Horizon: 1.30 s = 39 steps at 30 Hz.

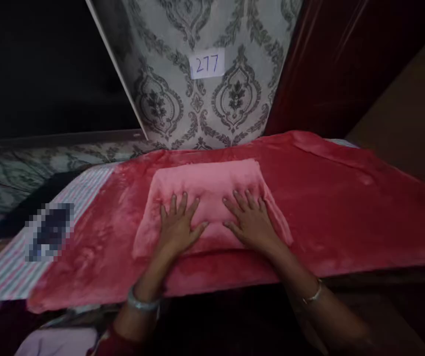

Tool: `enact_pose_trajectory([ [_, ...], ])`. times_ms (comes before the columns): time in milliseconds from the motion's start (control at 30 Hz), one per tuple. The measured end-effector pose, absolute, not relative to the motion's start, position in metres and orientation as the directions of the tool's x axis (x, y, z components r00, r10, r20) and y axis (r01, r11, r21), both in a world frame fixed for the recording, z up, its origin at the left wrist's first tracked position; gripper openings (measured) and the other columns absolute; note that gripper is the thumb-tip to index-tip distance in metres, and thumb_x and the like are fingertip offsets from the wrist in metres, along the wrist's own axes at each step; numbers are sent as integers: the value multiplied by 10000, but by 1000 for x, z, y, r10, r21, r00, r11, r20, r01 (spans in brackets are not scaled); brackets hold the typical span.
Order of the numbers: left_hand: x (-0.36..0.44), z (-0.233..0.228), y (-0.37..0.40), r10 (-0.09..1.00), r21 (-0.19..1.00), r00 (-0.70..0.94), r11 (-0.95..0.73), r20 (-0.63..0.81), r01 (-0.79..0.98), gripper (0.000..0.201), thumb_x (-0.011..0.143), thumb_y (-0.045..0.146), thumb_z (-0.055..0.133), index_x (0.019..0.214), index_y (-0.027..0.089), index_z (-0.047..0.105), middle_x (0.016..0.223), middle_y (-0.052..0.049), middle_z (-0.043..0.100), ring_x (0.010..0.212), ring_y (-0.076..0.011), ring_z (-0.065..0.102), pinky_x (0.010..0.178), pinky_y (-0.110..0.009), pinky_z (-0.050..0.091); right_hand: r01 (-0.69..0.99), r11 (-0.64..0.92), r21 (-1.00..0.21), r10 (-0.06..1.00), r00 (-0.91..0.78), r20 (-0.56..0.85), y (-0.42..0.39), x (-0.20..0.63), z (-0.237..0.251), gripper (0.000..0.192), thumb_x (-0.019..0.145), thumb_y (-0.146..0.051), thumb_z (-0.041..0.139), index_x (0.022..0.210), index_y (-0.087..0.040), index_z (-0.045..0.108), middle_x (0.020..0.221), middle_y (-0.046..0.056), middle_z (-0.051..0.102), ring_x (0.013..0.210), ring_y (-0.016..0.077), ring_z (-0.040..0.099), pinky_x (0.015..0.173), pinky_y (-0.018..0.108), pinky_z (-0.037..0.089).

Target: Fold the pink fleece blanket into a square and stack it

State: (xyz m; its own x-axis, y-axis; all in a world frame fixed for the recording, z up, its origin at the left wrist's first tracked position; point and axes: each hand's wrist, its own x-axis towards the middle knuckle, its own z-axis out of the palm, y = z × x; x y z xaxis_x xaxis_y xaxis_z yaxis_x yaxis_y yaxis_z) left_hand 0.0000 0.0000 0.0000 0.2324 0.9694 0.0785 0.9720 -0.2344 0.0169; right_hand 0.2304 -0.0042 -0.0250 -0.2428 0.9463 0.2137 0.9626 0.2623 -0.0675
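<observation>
A folded pink blanket [208,178] lies in a neat rectangle in the middle of the head view. My left hand [178,222] rests flat on its left part, fingers spread and thumb pointing inward. On the right part lies my right hand [251,220], palm down with the fingers apart. Neither hand grips the cloth. Beneath the folded blanket, a red plush cover [346,212] is spread across the surface and reaches its front edge.
A striped cloth [8,277] shows at the left, with a blurred dark object [51,230] on it. Behind stand a dark screen [49,69], a patterned wall [197,113] with a paper [207,63] marked 277, and a dark red panel [331,64]. Pale fabric [59,341] sits below left.
</observation>
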Motion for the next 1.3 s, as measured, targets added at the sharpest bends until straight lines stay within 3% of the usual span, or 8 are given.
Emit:
enact_pose_trajectory([
  [333, 0, -2, 3, 972, 25, 208, -212, 105, 977, 702, 939, 587, 510, 1569, 327, 344, 1677, -88, 217, 1540, -419, 143, 1175, -724, 179, 960, 252, -124, 956, -228, 183, -2, 225, -22, 663, 981, -616, 449, 1584, -374, 316, 1688, 37, 189, 1545, 396, 121, 1175, 685, 174],
  [500, -3, 6, 2, 979, 73, 200, -203, 46, 977, 701, 957, 597, 456, 1582, 308, 320, 1686, -84, 178, 1549, -403, 87, 1199, -697, 119, 950, 259, -175, 965, -249, 76, 0, 233, -10, 682, 989, -637, 410, 1601, -372, 266, 1693, 45, 161, 1548, 393, 106, 1184, 669, 178],
  [667, -16, 40, 17, 963, 165, 252, -235, -94, 958, 741, 960, 620, 400, 1605, 285, 253, 1692, -96, 147, 1555, -364, 91, 1216, -645, 127, 942, 256, -219, 967, -247, 67, 22, 236, 22, 669, 1014, -626, 330, 1613, -334, 262, 1687, 73, 198, 1538, 387, 168, 1199, 598, 215],
  [867, -9, 82, 87, 975, 71, 211, -206, -73, 976, 744, 956, 593, 403, 1605, 262, 251, 1694, -107, 150, 1562, -338, 105, 1222, -636, 95, 972, 148, -183, 989, -145, 34, 90, 221, 60, 637, 1028, -574, 340, 1603, -304, 299, 1686, 94, 208, 1550, 354, 136, 1211, 599, 155],
  [1033, -12, 46, 124, 997, 55, 71, -69, -27, 996, 733, 960, 651, 307, 1593, 283, 299, 1687, -90, 213, 1548, -397, 133, 1202, -684, 105, 984, 94, -150, 995, -86, 55, 118, 218, 29, 609, 1028, -579, 329, 1571, -307, 377, 1657, 88, 299, 1524, 380, 204, 1184, 630, 176],
  [1167, -19, 13, 129, 998, 68, 53, -55, 31, 996, 733, 958, 673, 256, 1585, 300, 319, 1678, -81, 255, 1537, -403, 171, 1189, -702, 123, 987, 115, -112, 983, -97, 158, 120, 222, -1, 610, 1024, -590, 326, 1556, -302, 410, 1604, 95, 401, 1487, 385, 271, 1176, 605, 187],
  [1300, -20, 9, 131, 999, 75, 51, -52, 5, 996, 748, 950, 694, 246, 1589, 310, 306, 1676, -72, 265, 1537, -400, 172, 1197, -694, 107, 986, 128, -108, 978, -107, 182, 122, 224, -8, 612, 1025, -595, 305, 1546, -298, 427, 1564, 104, 453, 1464, 377, 304, 1166, 588, 199],
])
